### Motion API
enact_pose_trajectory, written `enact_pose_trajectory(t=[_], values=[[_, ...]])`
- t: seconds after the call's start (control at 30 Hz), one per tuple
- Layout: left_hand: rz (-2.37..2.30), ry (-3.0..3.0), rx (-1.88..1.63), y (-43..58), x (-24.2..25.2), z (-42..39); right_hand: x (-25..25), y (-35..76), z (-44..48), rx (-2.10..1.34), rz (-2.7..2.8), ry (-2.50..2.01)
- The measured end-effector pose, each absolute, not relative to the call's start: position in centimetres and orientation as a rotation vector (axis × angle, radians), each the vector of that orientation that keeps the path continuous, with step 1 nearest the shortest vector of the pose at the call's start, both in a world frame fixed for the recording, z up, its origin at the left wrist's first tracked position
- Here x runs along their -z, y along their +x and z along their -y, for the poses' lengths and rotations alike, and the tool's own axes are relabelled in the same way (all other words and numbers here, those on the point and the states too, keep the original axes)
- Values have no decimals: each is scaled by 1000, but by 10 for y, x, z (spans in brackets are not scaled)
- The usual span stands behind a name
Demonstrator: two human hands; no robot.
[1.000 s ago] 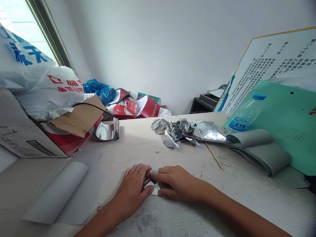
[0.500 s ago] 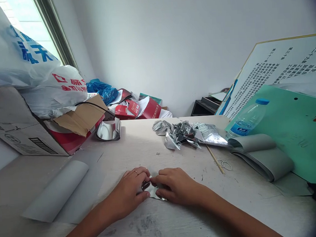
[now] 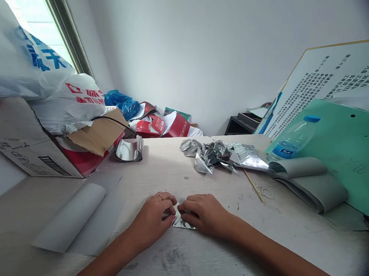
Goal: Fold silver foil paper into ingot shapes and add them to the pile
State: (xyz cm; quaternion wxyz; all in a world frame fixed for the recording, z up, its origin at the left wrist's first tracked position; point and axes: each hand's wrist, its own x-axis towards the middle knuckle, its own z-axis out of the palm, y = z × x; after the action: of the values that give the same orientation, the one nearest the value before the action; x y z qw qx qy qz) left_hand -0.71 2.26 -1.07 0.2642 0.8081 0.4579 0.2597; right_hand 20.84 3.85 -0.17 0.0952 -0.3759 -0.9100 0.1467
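Note:
Low at the middle of the table, a small piece of silver foil (image 3: 183, 223) lies between my two hands. My left hand (image 3: 157, 213), a ring on one finger, has its fingers curled at the foil's left edge, thumb and fingertips close together. From the other side, my right hand (image 3: 203, 213) presses its bent fingers and thumb onto the foil's right part. Both palms hide some of the foil. Farther back sits a heap of crumpled and folded silver foil (image 3: 214, 155), touched by neither hand.
A thin wooden stick (image 3: 254, 187) and white rubber bands (image 3: 265, 192) lie right of centre. Grey sheets (image 3: 317, 186), a water bottle (image 3: 292, 140) and a green board (image 3: 352, 158) stand at right. At left are curled grey paper (image 3: 71, 216), a foil stack (image 3: 129, 150) and a carton (image 3: 39, 154).
My left fingers have drawn closer together at the foil's edge, and my right fingers have shifted slightly over it. The whole view has moved slightly.

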Motion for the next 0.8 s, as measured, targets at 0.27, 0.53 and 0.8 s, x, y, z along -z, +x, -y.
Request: enact_pose_trajectory(t=[0.27, 0.53, 0.8], values=[[-1284, 2353, -604, -12, 6, -19, 0, 208, -37, -461, 2670, -1140], [-1381, 2403, -602, -19, 5, -20, -4, 210, -37, -512, 2635, -1194], [-1307, 2500, -639, -19, 7, -22, -2, 211, -37, -499, 2636, -1189]])
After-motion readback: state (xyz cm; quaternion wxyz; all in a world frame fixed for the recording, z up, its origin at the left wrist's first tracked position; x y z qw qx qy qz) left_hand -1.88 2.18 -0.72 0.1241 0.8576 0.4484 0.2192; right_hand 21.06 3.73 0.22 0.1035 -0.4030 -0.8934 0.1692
